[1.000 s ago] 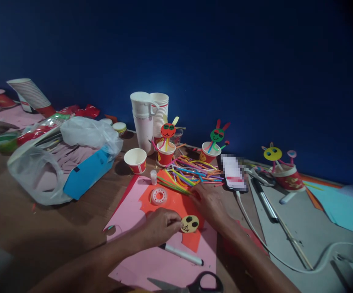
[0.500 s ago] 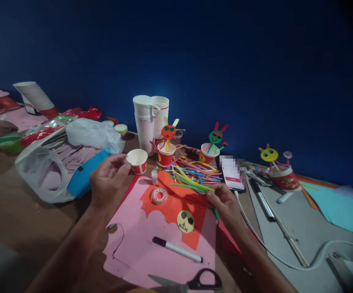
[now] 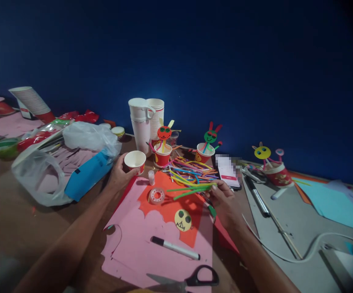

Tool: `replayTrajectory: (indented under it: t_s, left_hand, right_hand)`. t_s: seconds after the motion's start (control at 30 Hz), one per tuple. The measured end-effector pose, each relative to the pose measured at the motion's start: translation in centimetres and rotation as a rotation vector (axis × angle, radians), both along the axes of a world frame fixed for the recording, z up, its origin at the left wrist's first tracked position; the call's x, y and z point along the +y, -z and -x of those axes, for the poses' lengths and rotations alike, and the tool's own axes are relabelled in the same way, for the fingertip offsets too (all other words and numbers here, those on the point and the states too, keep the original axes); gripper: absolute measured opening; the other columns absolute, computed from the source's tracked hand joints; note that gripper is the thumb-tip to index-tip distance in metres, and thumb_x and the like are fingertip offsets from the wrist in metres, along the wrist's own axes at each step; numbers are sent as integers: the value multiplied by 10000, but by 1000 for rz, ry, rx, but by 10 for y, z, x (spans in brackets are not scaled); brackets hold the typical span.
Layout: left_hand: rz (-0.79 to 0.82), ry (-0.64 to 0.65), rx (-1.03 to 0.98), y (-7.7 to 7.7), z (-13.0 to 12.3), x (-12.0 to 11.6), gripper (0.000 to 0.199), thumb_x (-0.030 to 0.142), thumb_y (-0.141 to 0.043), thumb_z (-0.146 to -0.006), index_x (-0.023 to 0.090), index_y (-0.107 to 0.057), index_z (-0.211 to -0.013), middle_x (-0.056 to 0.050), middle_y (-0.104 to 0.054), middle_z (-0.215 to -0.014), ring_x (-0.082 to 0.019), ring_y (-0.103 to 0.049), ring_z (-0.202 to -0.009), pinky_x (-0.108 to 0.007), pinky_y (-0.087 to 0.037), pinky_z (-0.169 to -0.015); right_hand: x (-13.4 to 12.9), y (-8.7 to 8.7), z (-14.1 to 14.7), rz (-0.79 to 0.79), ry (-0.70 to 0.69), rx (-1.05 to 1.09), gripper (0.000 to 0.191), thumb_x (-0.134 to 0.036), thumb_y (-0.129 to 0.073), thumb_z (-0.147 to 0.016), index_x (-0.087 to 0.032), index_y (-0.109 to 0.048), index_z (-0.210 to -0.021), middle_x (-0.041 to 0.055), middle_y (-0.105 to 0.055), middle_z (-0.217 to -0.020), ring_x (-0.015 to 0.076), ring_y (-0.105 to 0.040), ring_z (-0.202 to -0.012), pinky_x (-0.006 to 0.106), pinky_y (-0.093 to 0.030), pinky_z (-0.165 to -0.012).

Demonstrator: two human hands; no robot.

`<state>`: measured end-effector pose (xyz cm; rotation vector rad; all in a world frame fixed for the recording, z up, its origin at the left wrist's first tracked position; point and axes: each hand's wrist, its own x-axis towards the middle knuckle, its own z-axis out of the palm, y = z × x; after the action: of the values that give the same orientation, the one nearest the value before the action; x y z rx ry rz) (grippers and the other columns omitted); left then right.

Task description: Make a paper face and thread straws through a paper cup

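My left hand (image 3: 124, 174) is wrapped round the side of a small red and white paper cup (image 3: 135, 161), which stands upright with its mouth open. Between the fingertips of my right hand (image 3: 223, 197) are a few green pipe cleaners (image 3: 191, 189), pointing left over the orange paper. Behind them lies a pile of coloured pipe cleaners (image 3: 191, 169). A yellow paper face (image 3: 183, 220) with dark eyes rests on orange paper (image 3: 195, 236), on top of a pink sheet (image 3: 140, 240). A tape roll (image 3: 157, 196) and a small bottle (image 3: 151, 177) lie near the cup.
Scissors (image 3: 201, 276) and a marker (image 3: 176, 248) lie in front. Behind stand a white flask (image 3: 140, 130), stacked cups and two cup figures (image 3: 163, 156). At left is a plastic bag (image 3: 39, 183); at right, a phone (image 3: 229, 173), a cable and another cup figure (image 3: 278, 174).
My left hand has reached the paper cup and closed round it. My right hand has lifted green pipe cleaners off the pile. The view has shifted slightly.
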<state>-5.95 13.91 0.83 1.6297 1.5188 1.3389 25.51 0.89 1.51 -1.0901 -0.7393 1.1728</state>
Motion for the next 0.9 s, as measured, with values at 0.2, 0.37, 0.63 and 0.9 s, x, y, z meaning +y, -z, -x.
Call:
replayTrajectory:
  t_s: [0.2, 0.37, 0.63, 0.9]
  left_hand:
    - [-29, 64, 45, -14, 5, -22, 717, 368, -747, -610, 163, -480, -1243, -107, -576, -1228, -288, -555, -1122, -396, -454, -954]
    - [-176, 283, 272, -46, 2, -89, 723, 355, -736, -630, 210, -447, -1278, -99, -552, -1273, -301, -546, -1135, -378, -455, -962]
    - [155, 719, 300, -43, -33, -136, 776, 350, -722, -640, 185, -395, -1324, -131, -500, -1340, -301, -479, -1227, -391, -409, -1027]
    - [378, 843, 216, -28, -49, -158, 699, 259, -721, -634, 239, -458, -1281, -63, -594, -1232, -249, -591, -1079, -312, -470, -924]
  right_hand:
    - [-4, -15, 3, 0, 56, -4, 265, -387, -739, -703, -226, -596, -857, -52, -564, -626, 94, -521, -554, 236, -454, -567]
    - [-13, -44, 8, -99, 103, -97, 238, -384, -742, -703, -234, -613, -835, -43, -590, -622, 85, -535, -515, 211, -466, -513]
    - [-45, -79, 10, -376, 114, -349, 141, -323, -636, -835, -274, -623, -967, 6, -661, -803, 160, -661, -729, 294, -557, -636]
    - [-61, -78, 19, -436, 18, -614, 174, -194, -622, -845, -261, -638, -1005, 12, -690, -886, 152, -673, -779, 281, -566, -683]
